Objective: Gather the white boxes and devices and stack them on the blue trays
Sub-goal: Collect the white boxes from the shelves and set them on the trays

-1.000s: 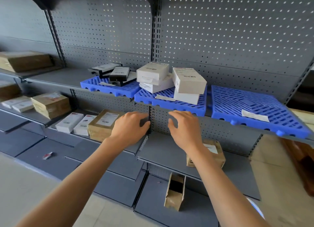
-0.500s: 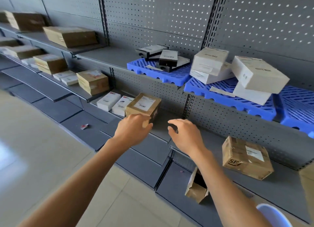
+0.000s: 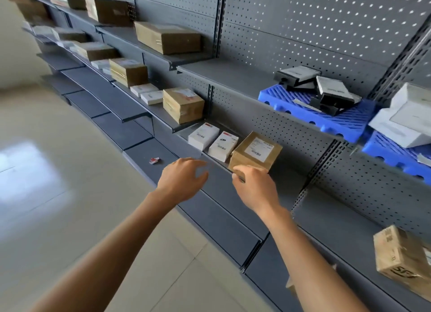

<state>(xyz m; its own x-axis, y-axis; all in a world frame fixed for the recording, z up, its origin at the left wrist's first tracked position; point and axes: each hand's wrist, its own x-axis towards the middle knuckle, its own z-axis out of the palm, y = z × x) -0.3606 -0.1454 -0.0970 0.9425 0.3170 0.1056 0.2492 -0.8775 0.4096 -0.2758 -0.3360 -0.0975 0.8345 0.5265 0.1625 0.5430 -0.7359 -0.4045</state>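
Both hands now reach farther left along the shelf [image 3: 275, 178]. Left hand [image 3: 182, 180] hovers with fingers loosely spread, holding nothing, near 2 white boxes [image 3: 213, 142]. Right hand [image 3: 255, 188], fingers curled, touches the brown box's [image 3: 255, 152] near corner. Far right, blue trays [image 3: 335, 119] carry devices [image 3: 319, 89].

Single head-worn wide-angle view. It looks forward and down along grey pegboard shelving [image 3: 303, 43], which runs obliquely from upper left of frame to lower right; horizon tilted. Floor [image 3: 46, 195] fills the left. Both forearms enter from the bottom edge; left hand [image 3: 182, 178] and right hand [image 3: 254, 188] sit near centre, close to the lens. No second view.
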